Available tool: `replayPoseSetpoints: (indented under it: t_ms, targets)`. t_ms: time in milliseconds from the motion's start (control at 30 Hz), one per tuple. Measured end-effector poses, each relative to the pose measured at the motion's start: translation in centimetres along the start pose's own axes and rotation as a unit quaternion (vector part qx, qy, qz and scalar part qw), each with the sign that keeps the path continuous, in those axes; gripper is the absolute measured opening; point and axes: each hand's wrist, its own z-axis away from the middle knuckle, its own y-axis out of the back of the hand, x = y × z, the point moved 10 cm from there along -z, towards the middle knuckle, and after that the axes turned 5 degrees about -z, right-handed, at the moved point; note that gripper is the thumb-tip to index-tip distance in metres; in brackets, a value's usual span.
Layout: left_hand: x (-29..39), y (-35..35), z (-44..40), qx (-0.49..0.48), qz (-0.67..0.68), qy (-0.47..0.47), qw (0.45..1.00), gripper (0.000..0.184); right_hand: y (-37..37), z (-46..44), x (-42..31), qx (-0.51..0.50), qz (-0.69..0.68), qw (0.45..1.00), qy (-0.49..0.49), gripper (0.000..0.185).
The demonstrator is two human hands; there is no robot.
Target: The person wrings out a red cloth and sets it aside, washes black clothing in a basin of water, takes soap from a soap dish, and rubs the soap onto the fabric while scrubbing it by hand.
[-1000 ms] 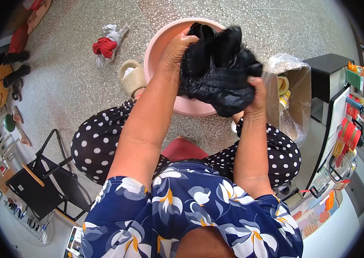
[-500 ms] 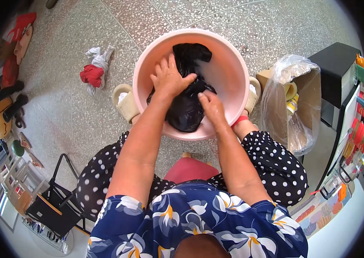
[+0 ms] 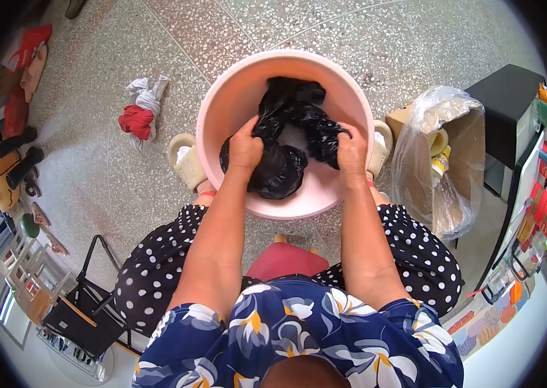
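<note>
One left hand (image 3: pixel 245 150) and one right hand (image 3: pixel 352 152) are pinching black cloth (image 3: pixel 289 116) inside a pink tub (image 3: pixel 322 187).
Nearest, a red seat (image 3: pixel 286 262) is showing between dotted trouser legs (image 3: pixel 160 265); ahead, the left grip is holding the cloth's left side — the right grip, its right edge. Beyond, a red-and-white bundle (image 3: pixel 137 119) is lying on speckled floor (image 3: pixel 325 29), left of the tub.

Cloth (image 3: pixel 278 171) black, seemingly plain; basin (image 3: pixel 320 195) pale pink.
</note>
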Motion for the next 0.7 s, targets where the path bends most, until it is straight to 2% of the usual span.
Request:
replayPoseSetpoints:
  t_ms: [33, 67, 100, 167, 233, 300, 333, 367, 400, 433, 500, 533, 567, 633, 667, 700]
  targets:
    - [0.7, 0.8, 0.5, 0.003, 0.0, -0.004, 1.0, 0.052, 1.2, 0.2, -1.6, 0.021, -0.048, 0.998, -0.028, 0.026]
    - [0.4, 1.2, 1.3, -0.026, 0.167, 0.07, 0.983, 0.05, 1.9, 0.5, -3.7, 0.012, -0.057, 0.998, -0.031, 0.026]
    - [0.4, 0.8, 2.3, -0.053, 0.329, 0.14, 0.932, 0.048, 2.2, 0.2, -3.7, 0.002, -0.118, 0.993, -0.026, 0.026]
    - [1.9, 2.5, 2.8, -0.025, 0.378, 0.115, 0.918, 0.045, 2.6, 0.1, -2.4, 0.001, -0.296, 0.951, -0.089, 0.026]
    - [2.1, 3.2, 3.6, -0.023, 0.531, 0.153, 0.833, 0.044, 2.8, 0.5, -3.0, 0.0, -0.328, 0.941, -0.081, 0.026]
    - [2.3, 3.5, 2.9, -0.037, 0.527, 0.148, 0.836, 0.044, 2.5, 0.4, -2.3, 0.0, -0.359, 0.93, -0.077, 0.027]
    - [3.2, 4.0, 2.2, -0.055, 0.361, 0.111, 0.924, 0.043, 1.6, -0.1, -0.9, -0.023, -0.257, 0.964, -0.059, 0.028]
    - [4.0, 4.2, 1.5, -0.071, 0.183, 0.069, 0.978, 0.043, 0.8, -0.5, 0.5, -0.046, -0.152, 0.987, -0.039, 0.03]
    - [3.9, 3.9, 0.7, -0.065, 0.15, 0.06, 0.985, 0.039, -0.2, -0.2, 0.7, -0.084, -0.117, 0.988, -0.059, 0.035]
    - [3.6, 3.6, -0.4, -0.066, 0.15, 0.061, 0.985, 0.039, -0.2, -0.2, 0.7, -0.083, -0.117, 0.988, -0.06, 0.035]
    - [2.0, 3.1, -2.2, -0.092, -0.046, 0.077, 0.992, 0.041, -0.3, 0.7, -1.1, -0.099, 0.093, 0.99, 0.047, 0.04]
    - [2.2, 2.7, -2.6, -0.163, -0.133, 0.119, 0.97, 0.056, -0.7, 0.2, -0.1, -0.119, 0.068, 0.99, 0.031, 0.049]
    - [3.7, 2.3, -2.7, -0.166, -0.134, 0.119, 0.97, 0.056, -1.2, -0.1, 0.6, -0.117, 0.068, 0.99, 0.028, 0.049]
    - [7.6, 3.4, -2.7, 0.008, -0.344, 0.078, 0.936, 0.078, -1.7, 0.2, -1.5, 0.002, 0.134, 0.982, 0.134, 0.061]
    - [7.9, 1.0, -2.7, -0.022, -0.38, 0.032, 0.924, 0.086, -3.4, 0.4, -1.5, -0.015, 0.208, 0.969, 0.133, 0.069]
    - [7.5, -1.6, -2.7, -0.05, -0.415, -0.015, 0.909, 0.094, -5.1, 0.6, -1.0, -0.021, 0.215, 0.967, 0.138, 0.07]
